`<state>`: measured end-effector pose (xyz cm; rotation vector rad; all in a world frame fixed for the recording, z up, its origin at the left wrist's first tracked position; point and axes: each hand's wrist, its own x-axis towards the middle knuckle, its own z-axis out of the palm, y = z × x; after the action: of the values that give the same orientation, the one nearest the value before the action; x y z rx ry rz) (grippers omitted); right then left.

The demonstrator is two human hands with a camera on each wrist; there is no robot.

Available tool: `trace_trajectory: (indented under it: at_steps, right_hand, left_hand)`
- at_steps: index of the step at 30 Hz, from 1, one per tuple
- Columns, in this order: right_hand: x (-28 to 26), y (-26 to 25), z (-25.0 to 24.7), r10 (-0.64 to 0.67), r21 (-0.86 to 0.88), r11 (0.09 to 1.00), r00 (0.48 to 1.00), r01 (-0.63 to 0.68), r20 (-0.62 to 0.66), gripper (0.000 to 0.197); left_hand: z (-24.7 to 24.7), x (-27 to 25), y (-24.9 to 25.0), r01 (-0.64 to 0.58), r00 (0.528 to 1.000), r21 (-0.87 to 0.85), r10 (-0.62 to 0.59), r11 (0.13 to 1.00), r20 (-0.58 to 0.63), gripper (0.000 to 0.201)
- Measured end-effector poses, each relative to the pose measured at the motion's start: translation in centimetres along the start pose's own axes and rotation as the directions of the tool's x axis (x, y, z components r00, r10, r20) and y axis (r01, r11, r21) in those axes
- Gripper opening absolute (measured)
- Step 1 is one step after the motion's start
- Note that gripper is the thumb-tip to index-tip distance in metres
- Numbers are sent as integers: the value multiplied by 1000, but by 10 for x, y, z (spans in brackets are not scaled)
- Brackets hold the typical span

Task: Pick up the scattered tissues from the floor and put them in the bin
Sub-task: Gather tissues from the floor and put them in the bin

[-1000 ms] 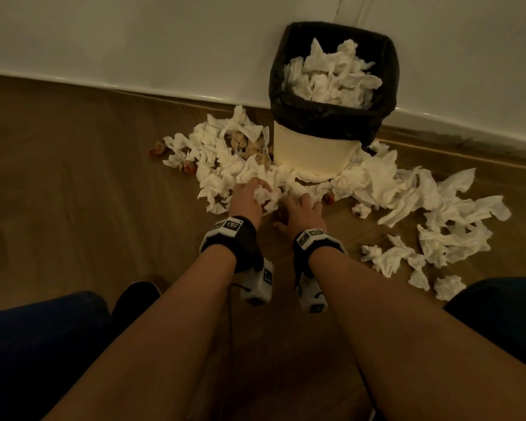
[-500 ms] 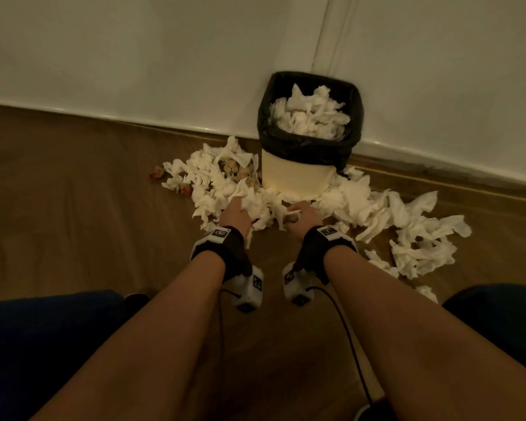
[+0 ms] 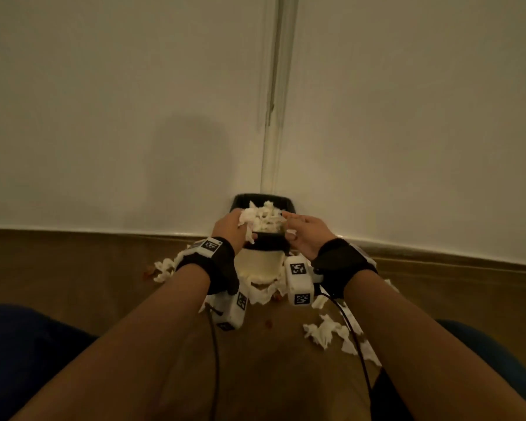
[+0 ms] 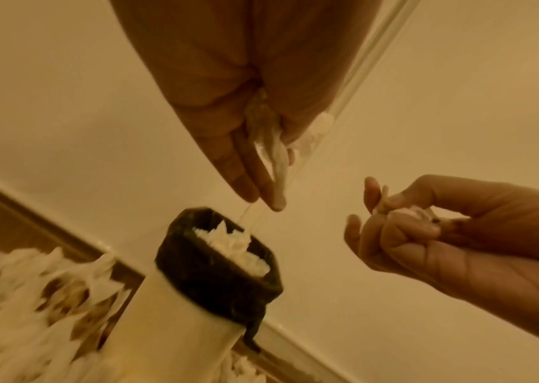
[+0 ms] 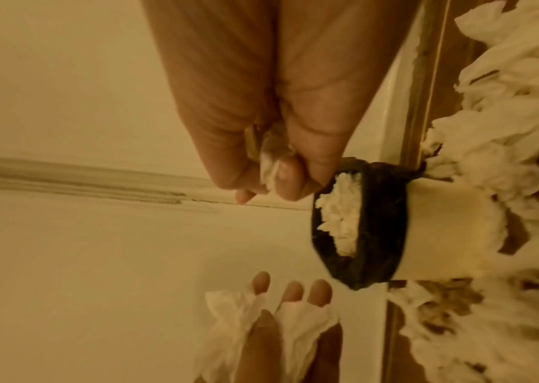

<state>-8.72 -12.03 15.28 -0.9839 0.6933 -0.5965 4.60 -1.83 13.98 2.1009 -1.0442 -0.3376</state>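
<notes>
A cream bin (image 3: 257, 264) with a black liner (image 4: 196, 261) stands in the wall corner, heaped with white tissues (image 3: 266, 215). My left hand (image 3: 240, 221) is raised at the bin's left rim and grips a crumpled tissue (image 3: 248, 220), which hangs between the fingers in the left wrist view (image 4: 269, 145). At the right rim, my right hand (image 3: 289, 227) pinches a small wad of tissue (image 5: 269, 158) in its curled fingers. More tissues lie scattered on the floor around the bin's base (image 3: 325, 329).
The wooden floor (image 3: 73, 268) meets a white wall with a skirting board (image 3: 438, 256). Loose tissues lie left (image 3: 164, 267) and right of the bin; small reddish scraps (image 3: 268, 323) dot the floor. My dark-clothed knees (image 3: 28, 344) frame the bottom corners.
Both hands lifted from the floor pile in front of the bin up to its rim, each carrying tissue. The head view tilted upward toward the wall.
</notes>
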Motion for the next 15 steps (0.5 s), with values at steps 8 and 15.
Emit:
trace_trajectory:
  at_steps: [8,15]
  right_hand:
    - [-50,-41,7,-105,-13,994,994,104,-30,41]
    - [-68,-53,8,-53,-14,999,998,53,27,30]
  left_hand:
    - [-69,-26,61,-102,995,-101,103,990,2,28]
    - [-66,-30,78,-110,994,-47,111,993,21,40]
